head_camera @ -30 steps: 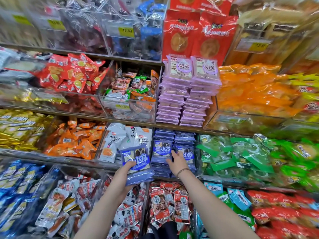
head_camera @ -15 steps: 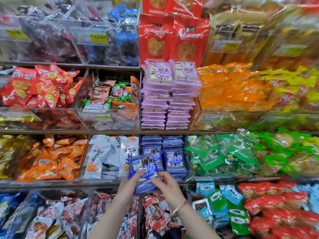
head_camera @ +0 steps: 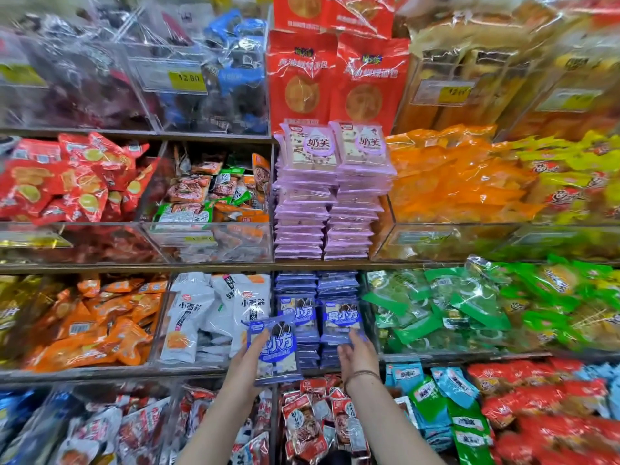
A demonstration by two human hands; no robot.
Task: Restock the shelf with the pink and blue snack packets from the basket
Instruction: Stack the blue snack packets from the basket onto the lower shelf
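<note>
- Head view: my left hand [head_camera: 246, 362] grips a blue packet [head_camera: 275, 352] by its left side, thumb across its face, held just in front of the shelf [head_camera: 100, 373] edge
- my right hand [head_camera: 359, 357] is open, fingers straight; the fingertips touch the front packet of the right blue stack [head_camera: 339, 317]
- that stack stands at the shelf's front edge, green packets [head_camera: 436, 313] just beside it; pink stacks [head_camera: 332, 209] fill the shelf above

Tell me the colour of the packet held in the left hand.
The packet is blue with white lettering; the head view shows it best.
</note>
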